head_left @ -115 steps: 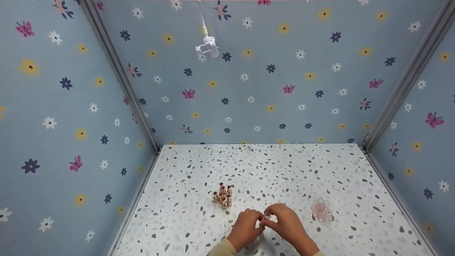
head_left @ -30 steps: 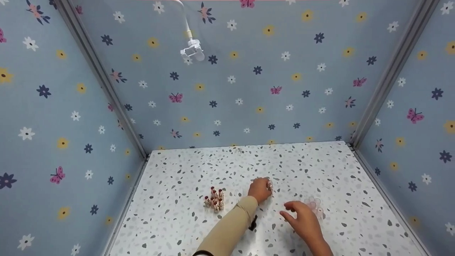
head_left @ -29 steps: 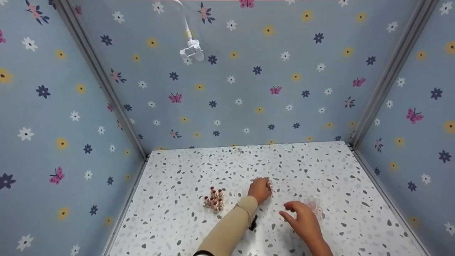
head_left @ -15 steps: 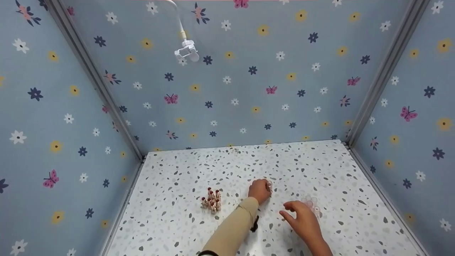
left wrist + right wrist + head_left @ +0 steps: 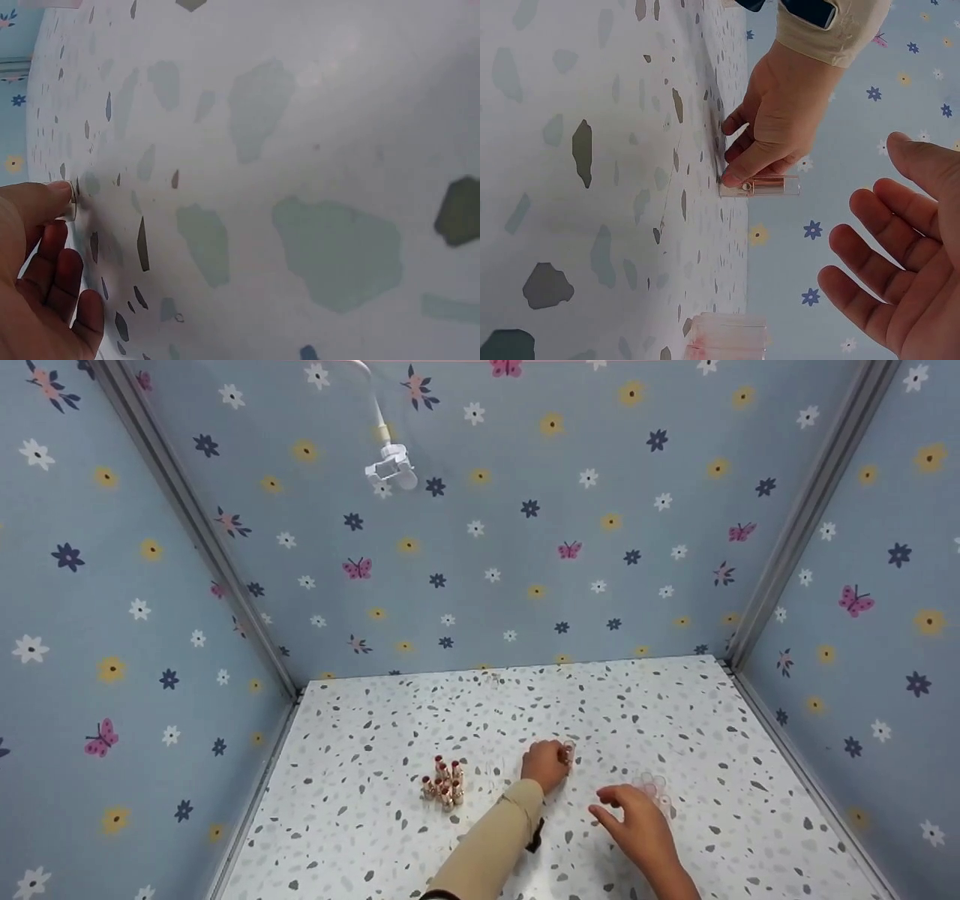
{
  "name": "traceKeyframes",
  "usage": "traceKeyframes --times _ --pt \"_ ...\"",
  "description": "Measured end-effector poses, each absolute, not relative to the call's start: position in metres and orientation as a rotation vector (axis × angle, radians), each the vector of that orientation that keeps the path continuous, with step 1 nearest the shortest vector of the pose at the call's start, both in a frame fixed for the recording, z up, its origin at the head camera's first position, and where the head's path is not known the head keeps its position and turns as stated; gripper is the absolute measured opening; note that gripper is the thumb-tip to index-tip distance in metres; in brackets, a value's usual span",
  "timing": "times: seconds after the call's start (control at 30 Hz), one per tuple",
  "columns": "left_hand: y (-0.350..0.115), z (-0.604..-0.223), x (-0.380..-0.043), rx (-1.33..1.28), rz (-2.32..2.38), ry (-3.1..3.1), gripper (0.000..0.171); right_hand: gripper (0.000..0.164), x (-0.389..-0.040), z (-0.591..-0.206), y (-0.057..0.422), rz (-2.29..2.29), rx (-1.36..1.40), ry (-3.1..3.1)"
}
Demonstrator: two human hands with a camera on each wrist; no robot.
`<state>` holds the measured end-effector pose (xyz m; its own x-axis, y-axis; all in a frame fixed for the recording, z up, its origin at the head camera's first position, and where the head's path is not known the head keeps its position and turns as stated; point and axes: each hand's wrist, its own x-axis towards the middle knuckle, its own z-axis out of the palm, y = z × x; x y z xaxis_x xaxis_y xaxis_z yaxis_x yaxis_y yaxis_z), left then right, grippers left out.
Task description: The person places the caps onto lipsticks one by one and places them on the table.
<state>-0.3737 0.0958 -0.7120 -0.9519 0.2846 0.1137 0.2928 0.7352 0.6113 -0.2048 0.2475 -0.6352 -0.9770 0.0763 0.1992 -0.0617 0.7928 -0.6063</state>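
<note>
My left hand [image 5: 544, 765] reaches forward over the speckled table and pinches a small clear lipstick tube [image 5: 569, 751] near its base. In the right wrist view the tube [image 5: 776, 186] stands upright on the table, with a pinkish-gold core inside. The left wrist view shows the thumb [image 5: 56, 196] over its edge; most of the tube is hidden there. Nearer the front, my right hand [image 5: 641, 821] hovers with loosely bent fingers and thumb apart, holding nothing. Just beyond it stands a cluster of clear pinkish tubes [image 5: 654, 786], partly covered by the hand.
Several gold lipsticks with dark red tips [image 5: 444, 787] stand together left of my left arm. Faint clear pieces [image 5: 491, 769] are near them, hard to make out. Flower-patterned walls [image 5: 480, 547] enclose the table [image 5: 390, 720]. A white clamp [image 5: 392, 467] hangs at the back.
Earlier both hands held a small thing together near the front. Since then my left hand has moved forward with the tube and my right hand has come away. Lately only the view shifts slightly.
</note>
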Motion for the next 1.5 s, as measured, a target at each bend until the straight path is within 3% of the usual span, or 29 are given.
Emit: traceKeyframes --times 0.07,0.2,0.43,1.07,1.5 --pt "0.093 -0.712 -0.37 -0.465 -0.955 -2.916 0.006 0.02 -0.204 -0.636 0.247 0.951 -0.013 -2.762" --pt "0.086 -0.712 -0.361 -0.422 -0.839 -2.921 0.019 0.021 -0.201 -0.638 0.246 0.939 -0.004 -2.769" --pt "0.066 -0.699 -0.344 -0.455 -0.993 -2.893 0.029 0.022 -0.2 -0.638 0.256 0.926 -0.03 -2.778" --pt "-0.019 -0.664 -0.265 -0.641 -1.37 -2.819 0.022 0.028 -0.21 -0.651 0.279 0.826 -0.079 -2.85" --pt "-0.08 -0.661 -0.249 -0.427 -1.427 -2.811 0.018 0.037 -0.22 -0.641 0.294 0.8 -0.204 -2.849"
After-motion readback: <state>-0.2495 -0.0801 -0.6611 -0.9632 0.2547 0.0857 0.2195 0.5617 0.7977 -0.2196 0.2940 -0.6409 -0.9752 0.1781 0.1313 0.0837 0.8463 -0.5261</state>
